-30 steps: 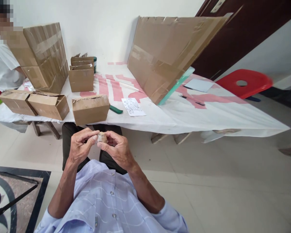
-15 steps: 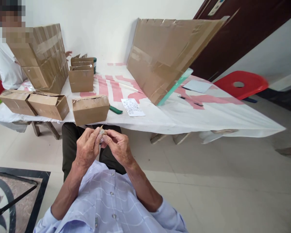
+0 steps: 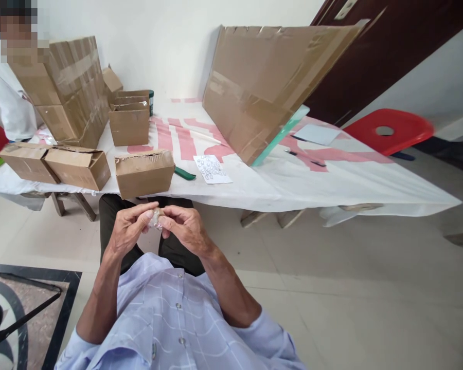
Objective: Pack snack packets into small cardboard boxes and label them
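Both my hands are held together over my lap, below the table's front edge. My left hand and my right hand each pinch a small pale object between thumb and fingertips. It looks like a little clear wrapper with something inside; most of it is hidden by my fingers. Directly above my hands, a small closed cardboard box sits on the white table cover.
Several small cardboard boxes lie on the table's left, with a tall taped carton behind. A large cardboard sheet leans at the back. A green-handled tool and printed paper lie nearby. Another person stands far left. A red stool stands right.
My fingers have turned the small object between them and my hands have shifted slightly. The person at the left has lifted a small box behind the tall carton.
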Tool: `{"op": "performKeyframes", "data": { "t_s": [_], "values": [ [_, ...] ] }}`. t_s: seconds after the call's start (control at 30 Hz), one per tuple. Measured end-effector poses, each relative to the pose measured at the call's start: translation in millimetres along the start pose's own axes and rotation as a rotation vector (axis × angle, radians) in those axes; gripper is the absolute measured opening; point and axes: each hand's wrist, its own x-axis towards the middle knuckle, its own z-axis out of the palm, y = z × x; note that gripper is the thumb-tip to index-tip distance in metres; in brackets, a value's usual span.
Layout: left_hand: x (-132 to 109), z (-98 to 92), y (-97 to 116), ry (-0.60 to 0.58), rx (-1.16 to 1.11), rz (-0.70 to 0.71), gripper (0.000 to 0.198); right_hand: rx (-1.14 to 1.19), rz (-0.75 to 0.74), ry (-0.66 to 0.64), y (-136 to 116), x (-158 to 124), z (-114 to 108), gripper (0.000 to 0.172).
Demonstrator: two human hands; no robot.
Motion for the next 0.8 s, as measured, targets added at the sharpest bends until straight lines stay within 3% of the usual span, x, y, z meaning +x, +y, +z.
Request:
{"op": "performKeyframes", "data": {
  "t_s": [0.07,0.2,0.33,0.43,0.57,0.8],
  "values": [
    [1.3,1.2,-2.7,0.006,-0.088,-0.062,0.039,0.043,0.022,-0.023,0.9,0.3,-1.4,0.039],
    [2.9,9.3,-6.9,0.139,-0.139,-0.087,0.041,0.173,0.064,-0.043,8.1,-0.9,-1.8,0.056],
    [3.2,15.5,-4.5,0.229,-0.121,-0.055,0.038,0.158,0.057,-0.011,14.8,-1.2,0.5,0.048],
    [3.4,16.3,-1.6,0.217,-0.073,-0.005,0.035,0.092,0.027,0.054,15.9,0.4,1.3,0.043],
    [4.6,14.0,-2.1,0.147,-0.101,-0.027,0.038,0.075,0.016,0.045,13.4,1.4,0.1,0.043],
    [4.6,15.0,-3.6,0.133,-0.03,0.007,0.038,0.094,0.033,0.041,10.7,0.8,-3.8,0.05]
  ]
}}
